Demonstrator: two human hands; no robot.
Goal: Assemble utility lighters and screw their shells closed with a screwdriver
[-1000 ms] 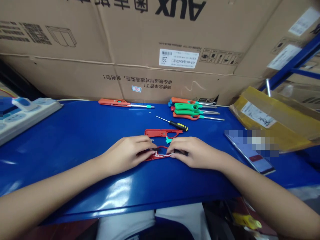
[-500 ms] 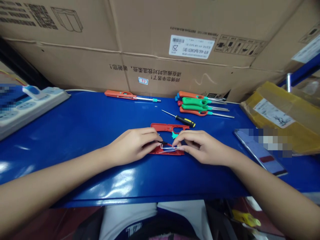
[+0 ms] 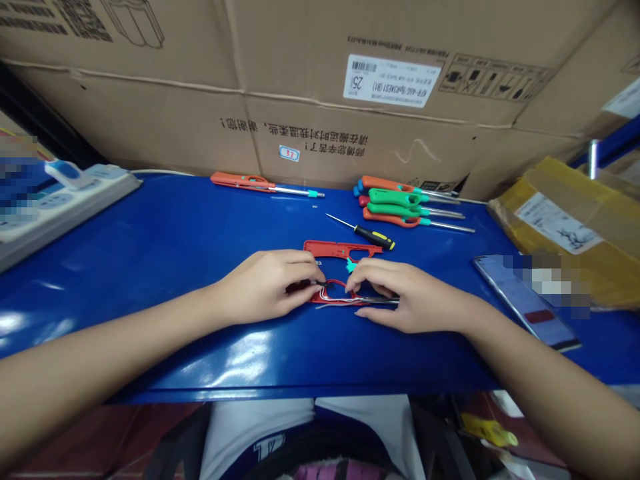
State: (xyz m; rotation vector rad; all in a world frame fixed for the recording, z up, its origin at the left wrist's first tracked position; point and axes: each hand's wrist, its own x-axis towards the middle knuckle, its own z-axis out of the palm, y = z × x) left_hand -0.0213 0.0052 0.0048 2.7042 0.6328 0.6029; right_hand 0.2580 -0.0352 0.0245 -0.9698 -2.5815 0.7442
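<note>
My left hand pinches a small black part with white wires between thumb and forefinger, at the left end of a red lighter half-shell. White wires run along this shell toward a metal tube on its right. My right hand hovers over the tube end, thumb and forefinger apart on either side of the shell; contact with it is unclear. Just behind lies the other red half-shell, with a turquoise trigger piece beside my right forefinger.
A black-and-yellow screwdriver lies behind the shells. Several long-tube lighters are bunched farther back, and an orange one is at back left. A power strip is left; a phone and a yellow taped parcel are right.
My right thumb and forefinger have parted from the white wires, which now lie along the shell. The metal tube has come into sight under my right hand. My left hand keeps its pinch.
</note>
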